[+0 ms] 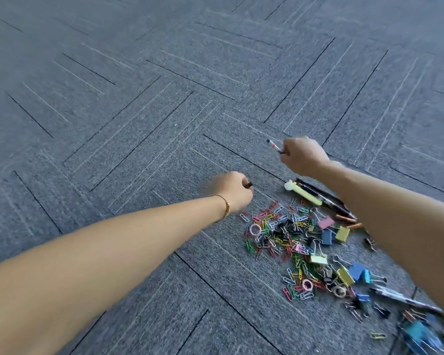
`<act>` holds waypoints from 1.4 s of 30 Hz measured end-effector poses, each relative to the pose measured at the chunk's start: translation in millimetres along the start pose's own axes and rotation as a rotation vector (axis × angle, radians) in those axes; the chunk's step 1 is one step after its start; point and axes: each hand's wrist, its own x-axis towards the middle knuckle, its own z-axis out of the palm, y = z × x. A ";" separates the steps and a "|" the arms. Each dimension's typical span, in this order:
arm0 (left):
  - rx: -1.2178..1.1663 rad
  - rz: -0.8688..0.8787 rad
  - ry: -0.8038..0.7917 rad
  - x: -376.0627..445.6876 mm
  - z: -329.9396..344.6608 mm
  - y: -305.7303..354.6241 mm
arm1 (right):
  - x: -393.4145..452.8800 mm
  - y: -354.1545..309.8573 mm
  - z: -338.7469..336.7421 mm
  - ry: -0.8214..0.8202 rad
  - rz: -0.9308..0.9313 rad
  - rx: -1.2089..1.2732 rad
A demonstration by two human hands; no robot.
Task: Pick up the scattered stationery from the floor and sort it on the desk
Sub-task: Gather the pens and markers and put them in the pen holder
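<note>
A heap of coloured paper clips [280, 234] and binder clips [344, 275] lies scattered on the grey carpet floor [139, 111]. Beside it rest a pale yellow marker [304, 192] and several dark pens [326, 196]. My right hand [304, 156] is raised above the far side of the heap, closed around a thin white pen [273, 145] whose tip sticks out to the left. My left hand [232, 190], with a gold bracelet on its wrist, is closed on a small dark object [248, 185] just left of the heap; what that object is I cannot make out.
More pens [395, 295] and blue binder clips [418, 331] lie blurred at the bottom right. Small rolls of tape [255, 229] sit among the clips. Carpet tiles stretch away to the left and far side. No desk is in view.
</note>
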 end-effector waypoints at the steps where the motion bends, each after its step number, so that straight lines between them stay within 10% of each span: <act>1: 0.047 0.052 -0.015 3.1 7.3 12.3 | -4.7 7.1 -9.7 0.008 0.024 0.047; 13: 0.577 0.754 0.020 21.1 104.1 136.6 | -113.4 133.7 -45.2 0.124 0.520 0.488; 27: 0.622 1.059 0.199 39.5 85.3 124.1 | -107.9 132.2 -14.5 0.083 0.445 0.271; 32: 0.044 0.593 0.279 43.2 56.1 102.6 | -93.1 106.1 12.2 -0.031 0.234 0.040; 42: -0.790 -0.172 -0.152 33.8 51.8 76.9 | -76.2 92.4 27.1 -0.107 0.208 -0.054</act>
